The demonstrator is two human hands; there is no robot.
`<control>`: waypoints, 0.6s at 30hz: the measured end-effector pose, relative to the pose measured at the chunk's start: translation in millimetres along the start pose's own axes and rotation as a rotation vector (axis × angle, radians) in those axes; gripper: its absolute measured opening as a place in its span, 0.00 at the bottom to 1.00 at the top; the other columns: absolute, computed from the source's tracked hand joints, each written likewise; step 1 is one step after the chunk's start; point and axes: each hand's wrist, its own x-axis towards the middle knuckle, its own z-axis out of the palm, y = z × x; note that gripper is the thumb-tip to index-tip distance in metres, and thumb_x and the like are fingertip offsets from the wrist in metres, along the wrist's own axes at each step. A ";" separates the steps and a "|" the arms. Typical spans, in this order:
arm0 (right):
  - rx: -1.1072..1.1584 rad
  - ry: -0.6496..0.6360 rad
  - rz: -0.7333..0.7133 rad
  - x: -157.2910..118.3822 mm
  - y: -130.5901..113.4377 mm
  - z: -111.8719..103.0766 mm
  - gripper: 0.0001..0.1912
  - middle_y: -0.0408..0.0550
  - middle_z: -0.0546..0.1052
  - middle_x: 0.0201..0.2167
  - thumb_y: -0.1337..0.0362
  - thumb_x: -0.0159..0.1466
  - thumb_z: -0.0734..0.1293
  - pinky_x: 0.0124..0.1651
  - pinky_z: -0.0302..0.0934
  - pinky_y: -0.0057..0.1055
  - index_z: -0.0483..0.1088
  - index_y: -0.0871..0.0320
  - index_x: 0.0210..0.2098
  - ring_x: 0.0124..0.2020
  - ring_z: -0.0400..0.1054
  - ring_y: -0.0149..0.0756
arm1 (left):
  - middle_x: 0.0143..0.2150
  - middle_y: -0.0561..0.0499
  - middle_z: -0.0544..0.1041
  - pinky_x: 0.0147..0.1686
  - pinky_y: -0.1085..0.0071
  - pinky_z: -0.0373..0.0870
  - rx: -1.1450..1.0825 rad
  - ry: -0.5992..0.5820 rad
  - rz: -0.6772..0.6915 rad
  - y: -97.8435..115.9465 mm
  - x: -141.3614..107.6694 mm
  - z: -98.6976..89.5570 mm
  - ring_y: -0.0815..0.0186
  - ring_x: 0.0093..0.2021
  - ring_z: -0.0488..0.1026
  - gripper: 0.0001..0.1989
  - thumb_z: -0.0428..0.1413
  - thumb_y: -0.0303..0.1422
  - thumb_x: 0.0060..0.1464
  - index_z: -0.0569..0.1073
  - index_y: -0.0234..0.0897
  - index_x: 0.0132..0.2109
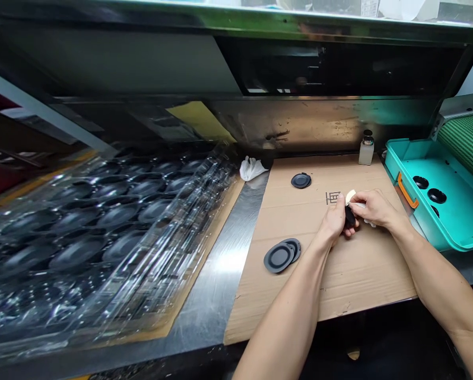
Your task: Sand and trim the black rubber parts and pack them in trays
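Black round part (350, 216), seen nearly edge-on, located above the middle of the cardboard sheet (363, 277), held clear of it between both hands. Head view, clock directions taken from the hands, 12 o'clock pointing away from the person. Left hand (333, 219): narrow grip, fingers and thumb closed on the lower part of the black round part. Right hand (373, 207): narrow grip, fingers pinching a white cloth piece (350, 197) against the top edge of the black round part; more white shows beneath this hand. Printed dark character (333, 198) on the cardboard sheet, just beyond the left hand at 11 o'clock. Single black disc (301, 180), lying flat at 10 o'clock. Two black discs (278, 256), overlapping and lying flat at 8 o'clock. Crumpled white rag (252, 169), at the far corner of the cardboard sheet at 10 o'clock, well apart from the hands. White bottle (366, 151) with black cap, upright at 12 o'clock. Teal plastic tray (456, 244) with orange handle (407, 190), at 3 o'clock, holding three black discs (436, 196), one partly hidden by the tray wall. Green ribbed belt (469, 142), beyond the tray at 2 o'clock. Clear plastic trays (102, 221), stacked and filled with dark discs, at 9 o'clock on the steel bench top (216, 285).
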 end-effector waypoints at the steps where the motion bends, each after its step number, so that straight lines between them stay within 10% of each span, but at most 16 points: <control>1: 0.001 0.011 -0.009 0.2 0.3 0.3 0.09 0.42 0.78 0.26 0.63 0.64 0.64 0.29 0.56 0.25 0.76 0.57 0.31 0.24 0.67 0.29 | 0.21 0.45 0.76 0.13 0.73 0.61 0.005 -0.005 0.002 -0.4 -0.1 -0.1 0.68 0.13 0.67 0.36 0.36 0.54 0.69 0.73 0.32 0.28; 9: 0.071 -0.152 0.071 -1.6 5.9 -7.2 0.07 0.40 0.77 0.23 0.68 0.59 0.65 0.28 0.57 0.25 0.76 0.56 0.28 0.24 0.68 0.30 | 0.20 0.45 0.76 0.12 0.75 0.60 0.039 -0.039 -0.030 -3.5 -2.7 1.0 0.69 0.12 0.67 0.34 0.37 0.53 0.69 0.72 0.32 0.30; 18: 0.161 0.362 0.028 5.0 6.9 7.5 0.12 0.48 0.82 0.35 0.58 0.67 0.65 0.41 0.62 0.29 0.78 0.57 0.36 0.35 0.73 0.35 | 0.22 0.44 0.75 0.12 0.75 0.58 -0.295 0.000 -0.136 8.1 -3.9 -3.9 0.70 0.14 0.66 0.36 0.32 0.49 0.71 0.74 0.28 0.34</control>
